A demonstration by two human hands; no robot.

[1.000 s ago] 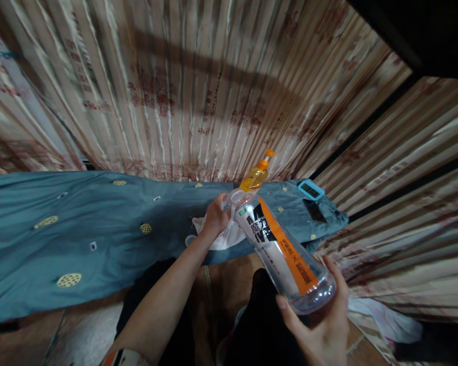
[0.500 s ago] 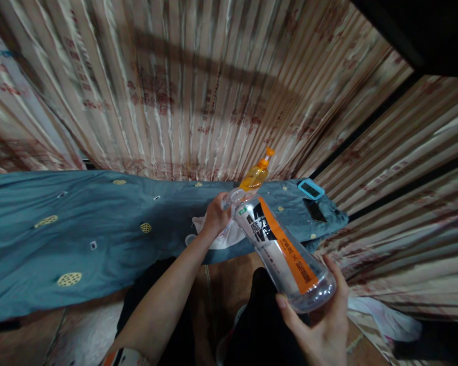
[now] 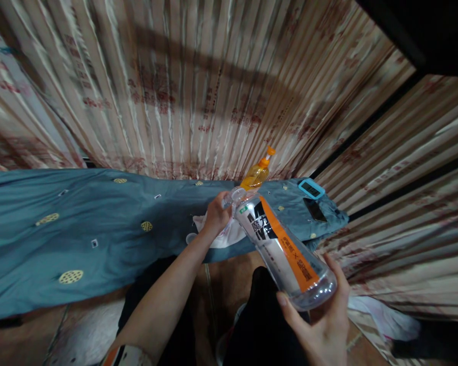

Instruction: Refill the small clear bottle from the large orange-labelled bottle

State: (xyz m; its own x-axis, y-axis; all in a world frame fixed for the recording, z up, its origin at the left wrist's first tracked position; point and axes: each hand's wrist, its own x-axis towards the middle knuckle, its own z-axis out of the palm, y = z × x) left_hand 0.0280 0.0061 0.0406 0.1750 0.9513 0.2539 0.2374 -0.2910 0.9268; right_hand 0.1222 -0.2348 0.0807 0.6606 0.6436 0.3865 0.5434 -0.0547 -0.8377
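- Little changed since a second ago: both hands and bottle in same pose, view shifted only slightly.
- Right hand (image 3: 320, 325): low right, fingers wrapped around base of clear plastic bottle (image 3: 280, 246), grasping it.
- Clear plastic bottle: held tilted, base toward camera, mouth pointing away and up-left; white, black and orange label along its side; seemingly empty, though hard to tell in dim light.
- Left hand (image 3: 217, 217): arm stretched forward, fingers closed at bottle's neck; cap hidden by fingers, so not possible to tell whether one is held.
- White cloth (image 3: 223, 236): crumpled on surface, just under left hand.
- Surface (image 3: 80, 229): covered with teal cloth bearing small yellow round motifs.
- Orange pump bottle (image 3: 256, 174): upright on surface, just behind bottle's mouth.
- Blue-framed device (image 3: 311, 188) and dark phone (image 3: 315, 209): lying flat at far right end of surface, side by side.
- Striped curtain (image 3: 198, 91): hanging behind surface.
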